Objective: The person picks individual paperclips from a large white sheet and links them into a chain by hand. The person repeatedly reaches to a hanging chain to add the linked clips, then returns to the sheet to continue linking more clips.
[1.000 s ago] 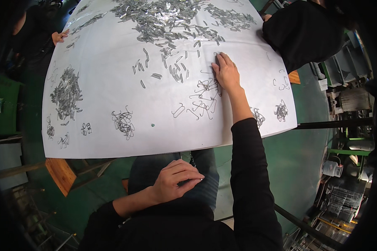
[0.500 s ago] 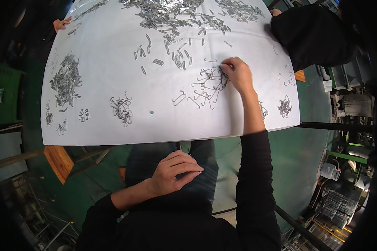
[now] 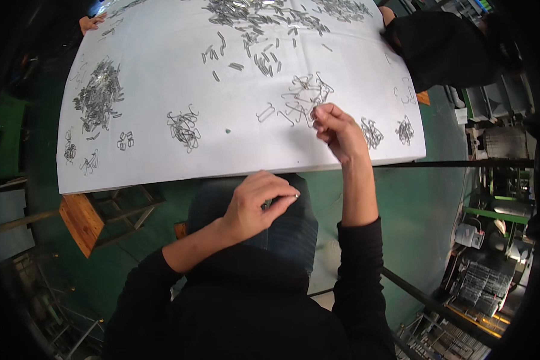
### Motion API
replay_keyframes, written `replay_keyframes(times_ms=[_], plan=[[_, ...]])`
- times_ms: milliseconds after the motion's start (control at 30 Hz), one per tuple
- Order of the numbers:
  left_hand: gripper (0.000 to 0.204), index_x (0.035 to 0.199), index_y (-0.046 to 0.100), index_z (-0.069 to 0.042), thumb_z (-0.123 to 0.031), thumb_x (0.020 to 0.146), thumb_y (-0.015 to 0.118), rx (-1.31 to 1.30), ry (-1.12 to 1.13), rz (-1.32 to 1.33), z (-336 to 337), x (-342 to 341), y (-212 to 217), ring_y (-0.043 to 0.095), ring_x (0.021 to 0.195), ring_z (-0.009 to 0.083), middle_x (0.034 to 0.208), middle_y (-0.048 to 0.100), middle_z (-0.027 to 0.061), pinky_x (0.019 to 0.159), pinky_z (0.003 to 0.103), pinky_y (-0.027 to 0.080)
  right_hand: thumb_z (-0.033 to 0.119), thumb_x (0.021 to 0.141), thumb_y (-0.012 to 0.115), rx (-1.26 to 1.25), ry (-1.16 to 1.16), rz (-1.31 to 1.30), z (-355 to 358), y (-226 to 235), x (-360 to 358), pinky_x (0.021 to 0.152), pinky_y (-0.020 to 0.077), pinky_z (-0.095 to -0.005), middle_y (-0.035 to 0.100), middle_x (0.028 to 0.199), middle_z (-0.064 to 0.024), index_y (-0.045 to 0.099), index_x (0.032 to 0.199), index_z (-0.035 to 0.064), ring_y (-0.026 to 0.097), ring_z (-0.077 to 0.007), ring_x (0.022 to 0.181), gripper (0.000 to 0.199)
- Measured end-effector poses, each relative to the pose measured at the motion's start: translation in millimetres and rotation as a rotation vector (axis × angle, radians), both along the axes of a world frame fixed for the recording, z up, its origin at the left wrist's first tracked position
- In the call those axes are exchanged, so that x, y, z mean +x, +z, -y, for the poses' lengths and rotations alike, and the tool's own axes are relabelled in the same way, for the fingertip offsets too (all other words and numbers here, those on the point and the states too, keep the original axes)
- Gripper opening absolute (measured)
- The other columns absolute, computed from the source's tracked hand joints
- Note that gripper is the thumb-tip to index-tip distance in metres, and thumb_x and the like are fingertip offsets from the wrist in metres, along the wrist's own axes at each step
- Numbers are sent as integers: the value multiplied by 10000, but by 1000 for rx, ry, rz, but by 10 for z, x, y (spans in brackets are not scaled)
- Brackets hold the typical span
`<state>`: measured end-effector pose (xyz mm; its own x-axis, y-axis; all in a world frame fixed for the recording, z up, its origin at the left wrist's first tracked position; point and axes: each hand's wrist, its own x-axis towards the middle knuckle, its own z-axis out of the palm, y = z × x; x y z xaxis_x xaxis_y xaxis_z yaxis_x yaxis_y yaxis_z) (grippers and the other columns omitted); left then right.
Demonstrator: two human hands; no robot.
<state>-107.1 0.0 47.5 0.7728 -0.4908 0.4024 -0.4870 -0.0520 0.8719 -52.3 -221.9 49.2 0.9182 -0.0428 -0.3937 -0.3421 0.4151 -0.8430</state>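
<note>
My left hand (image 3: 257, 201) is in front of the table edge, over my lap. Its thumb and forefinger pinch a small shiny metal piece (image 3: 297, 195), mostly covered by the fingertips. Above the table, my right hand (image 3: 342, 132) has its fingers closed around what looks like a thin wire hook (image 3: 313, 116), only partly visible. Just beyond that hand lies a loose heap of bent wire hooks (image 3: 306, 90). One longer wire hook (image 3: 266, 113) rests to the heap's left.
The white-covered table (image 3: 162, 72) bears a big pile of flat metal clips (image 3: 246, 15) at the far side and another clip pile (image 3: 99, 93) at left. Wire hook bundles (image 3: 185, 129) lie near the front. Other people's hand (image 3: 92, 23) and black sleeve (image 3: 444, 48) are at the far corners.
My right hand has drawn back from the hook heap toward me. My left hand has risen closer to the table edge, still pinching. The view has shifted slightly.
</note>
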Motion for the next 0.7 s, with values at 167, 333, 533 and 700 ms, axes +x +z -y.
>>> replay_keyframes(times_ms=[167, 333, 533, 700], plan=[[144, 865, 662, -43, 27, 740, 681, 19, 13, 2, -21, -5, -10, 601, 734, 213, 812, 654, 71, 657, 293, 471, 104, 805, 703, 92, -128, 89, -424, 156, -861, 601, 385, -208, 599, 780, -27, 625, 861, 20, 500, -80, 661, 128], [160, 872, 662, -57, 11, 731, 693, 18, 23, 6, -49, -38, 31, 594, 735, 204, 812, 654, 54, 659, 295, 466, 39, 822, 660, -44, -286, 234, -767, 180, -1302, 657, 385, -252, 558, 954, -59, 648, 878, 13, 481, -120, 739, 63], [155, 865, 670, -60, 6, 728, 699, 45, 14, 3, -52, -60, 65, 597, 734, 191, 801, 659, 48, 666, 285, 464, 10, 814, 658, -162, -331, 272, -854, 148, -1361, 710, 394, -255, 537, 975, -46, 652, 869, 25, 485, -123, 800, 57], [140, 840, 678, -87, -25, 720, 716, 63, 38, -3, -22, -45, 69, 598, 730, 177, 794, 664, 16, 669, 288, 447, -30, 768, 690, -300, -441, 330, -909, 144, -1348, 782, 440, -265, 490, 972, -41, 650, 820, 27, 505, -140, 894, 87]])
